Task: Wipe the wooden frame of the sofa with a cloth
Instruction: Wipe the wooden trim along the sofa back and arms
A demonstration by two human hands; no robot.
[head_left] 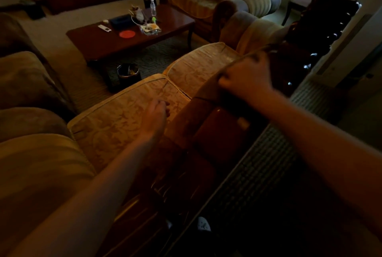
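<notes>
I stand behind the sofa in dim light. Its dark glossy wooden frame (pixel 322 27) runs along the top of the backrest from the upper right down toward me, with a smooth section (pixel 217 132) closer in. My right hand (pixel 246 77) is closed on a dark cloth (pixel 291 66) pressed against the top rail; the cloth is hard to tell from the dark wood. My left hand (pixel 156 116) reaches over the backrest with loosely curled fingers, holding nothing, above the beige patterned seat cushion (pixel 124 120).
A low wooden coffee table (pixel 99 44) carries a bottle, a red disc and small items. A dark bin (pixel 128 73) stands on the rug in front of the sofa. More sofas stand at left and at the back. A woven mat (pixel 264 166) lies behind the sofa.
</notes>
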